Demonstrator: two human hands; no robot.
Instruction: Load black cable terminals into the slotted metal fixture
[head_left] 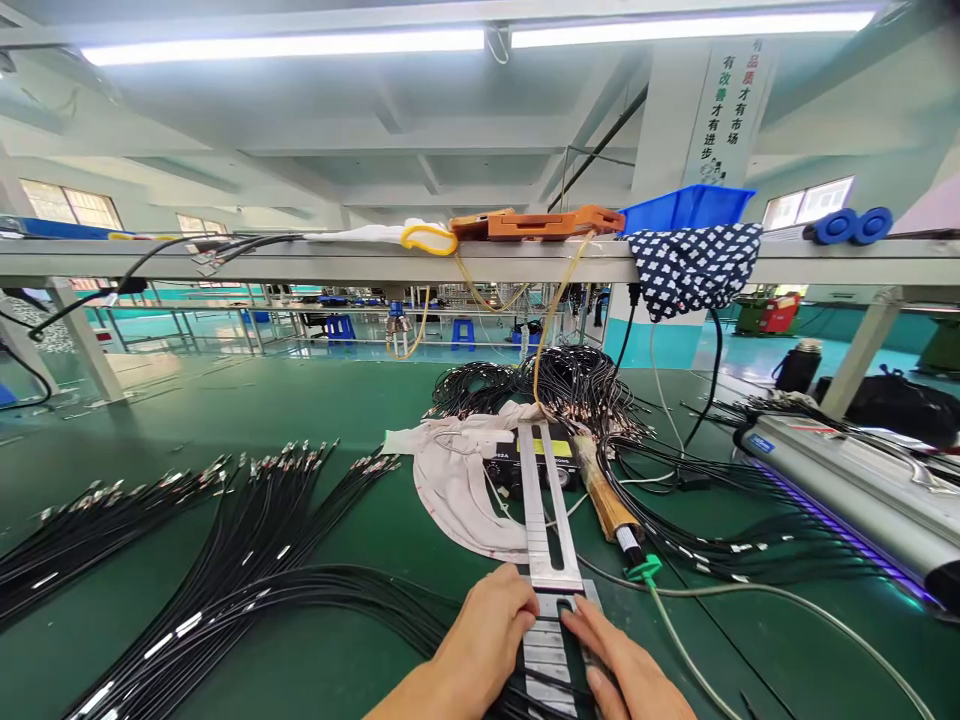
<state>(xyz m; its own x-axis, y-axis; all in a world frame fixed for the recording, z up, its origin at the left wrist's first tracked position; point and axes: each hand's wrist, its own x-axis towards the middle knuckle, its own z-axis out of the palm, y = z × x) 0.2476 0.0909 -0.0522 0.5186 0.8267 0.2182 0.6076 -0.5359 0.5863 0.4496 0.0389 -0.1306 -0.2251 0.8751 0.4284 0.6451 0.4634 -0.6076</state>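
My left hand (491, 622) and my right hand (619, 660) rest side by side on the near end of a long slotted metal jig (541, 520) on the green table. Left fingers are curled and pressed down on the jig and the black cables (247, 560) running under it. Right fingers lie stretched flat along the jig's right side, over the cables. Fanned bundles of black cables with metal tips spread to the left. A wooden-handled soldering iron (606, 498) lies just right of the jig.
A beige cloth (457, 480) and a small black box with a yellow label (525, 460) sit behind the jig. Coiled black cables (570, 390) lie further back. A grey lamp bar (847, 490) runs at right. An overhead shelf (450, 258) carries orange tools, a blue bin (686, 208) and dotted cloth.
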